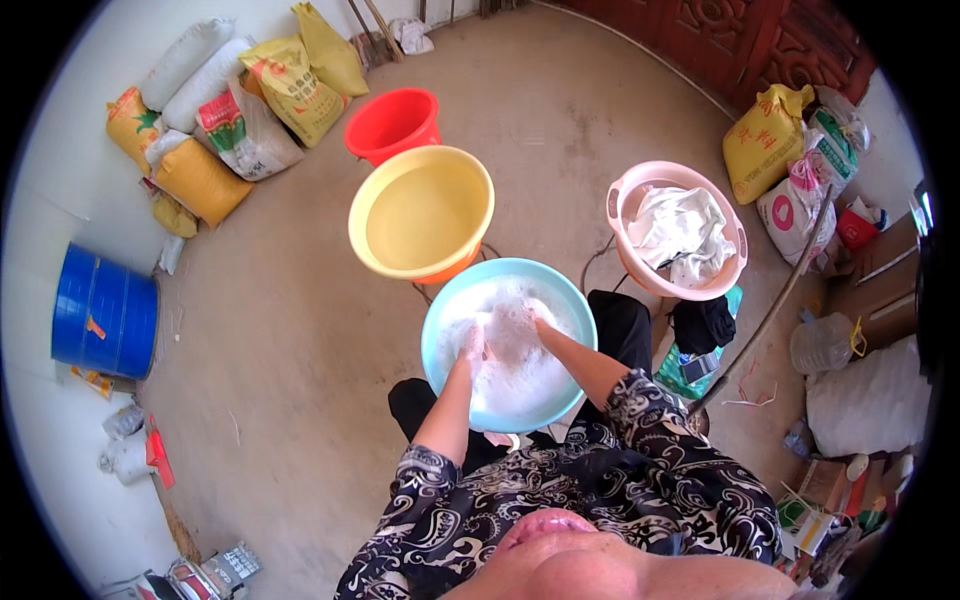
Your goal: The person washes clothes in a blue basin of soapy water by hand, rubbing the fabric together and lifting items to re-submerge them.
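A light-blue plastic basin (433, 352) stands in front of me, between my knees, filled with water and thick white suds (517, 390). My left hand (472, 343) dips into the suds left of the middle, its fingers largely covered by foam. Farther back and to the right, my right hand (534, 311) is also partly sunk in the foam. Greyish, thinner suds lie between the two hands. Whether either hand grips something under the surface cannot be seen.
Beyond the basin stand a yellow basin (424, 217) of water and a red tub (394, 124). A pink basin (739, 247) holds white cloth (679, 229) at right. A long stick (772, 315) leans nearby. Sacks (289, 90) and a blue drum (105, 311) line the left wall.
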Demonstrator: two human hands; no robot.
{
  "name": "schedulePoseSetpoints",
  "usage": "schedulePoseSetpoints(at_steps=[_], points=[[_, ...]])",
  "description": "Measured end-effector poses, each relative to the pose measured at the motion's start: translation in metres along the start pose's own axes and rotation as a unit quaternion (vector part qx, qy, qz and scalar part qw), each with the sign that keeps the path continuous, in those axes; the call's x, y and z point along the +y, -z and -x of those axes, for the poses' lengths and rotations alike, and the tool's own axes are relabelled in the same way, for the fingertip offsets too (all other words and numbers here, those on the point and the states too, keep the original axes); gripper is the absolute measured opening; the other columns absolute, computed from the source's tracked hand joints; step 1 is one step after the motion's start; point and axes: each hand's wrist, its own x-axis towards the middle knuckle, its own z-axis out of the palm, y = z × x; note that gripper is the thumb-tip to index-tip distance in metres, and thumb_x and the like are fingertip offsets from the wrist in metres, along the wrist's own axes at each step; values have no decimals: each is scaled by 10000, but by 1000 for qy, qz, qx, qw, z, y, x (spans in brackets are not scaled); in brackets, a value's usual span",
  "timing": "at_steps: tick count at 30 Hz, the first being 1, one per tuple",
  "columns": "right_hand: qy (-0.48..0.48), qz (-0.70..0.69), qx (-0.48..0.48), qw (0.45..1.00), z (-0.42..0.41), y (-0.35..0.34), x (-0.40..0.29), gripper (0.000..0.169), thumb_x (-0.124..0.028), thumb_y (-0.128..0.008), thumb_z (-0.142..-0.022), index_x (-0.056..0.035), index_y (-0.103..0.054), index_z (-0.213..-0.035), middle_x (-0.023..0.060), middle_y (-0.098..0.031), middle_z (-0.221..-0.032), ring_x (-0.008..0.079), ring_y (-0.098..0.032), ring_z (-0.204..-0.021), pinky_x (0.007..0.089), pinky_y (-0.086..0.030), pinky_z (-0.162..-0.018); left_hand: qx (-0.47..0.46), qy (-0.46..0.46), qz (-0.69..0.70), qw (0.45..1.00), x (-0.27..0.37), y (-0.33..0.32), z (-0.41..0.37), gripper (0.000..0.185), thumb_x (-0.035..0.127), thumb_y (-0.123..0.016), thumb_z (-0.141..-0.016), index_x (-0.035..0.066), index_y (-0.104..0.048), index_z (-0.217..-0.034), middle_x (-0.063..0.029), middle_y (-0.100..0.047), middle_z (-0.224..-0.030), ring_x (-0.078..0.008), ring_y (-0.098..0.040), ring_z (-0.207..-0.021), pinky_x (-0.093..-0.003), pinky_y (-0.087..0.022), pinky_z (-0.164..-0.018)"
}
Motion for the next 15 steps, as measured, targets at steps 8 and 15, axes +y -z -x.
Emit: schedulePoseSetpoints(at_steps=[8,15], points=[[-89,-101,85,987,119,80,-77,342,-385,-574,-858,-66,-657,-953,165,-665,-939,320,-647,-873,418,-497,-797,167,-238,-68,954,38,-15,107,335,357,-558,-843,35,-614,-912,-96,-565,-655,-252,-597,-664,-392,-467,-613],[-27,120,241,963,129,48,-83,394,-354,-572,-842,-86,-593,-1130,217,-459,-1324,408,-487,-1172,496,-395,-975,246,-175,-509,806,2,-49,116,519,359,-546,-847,109,-470,-1295,-180,-443,-1350,-388,-400,-1248,-492,-281,-1065]])
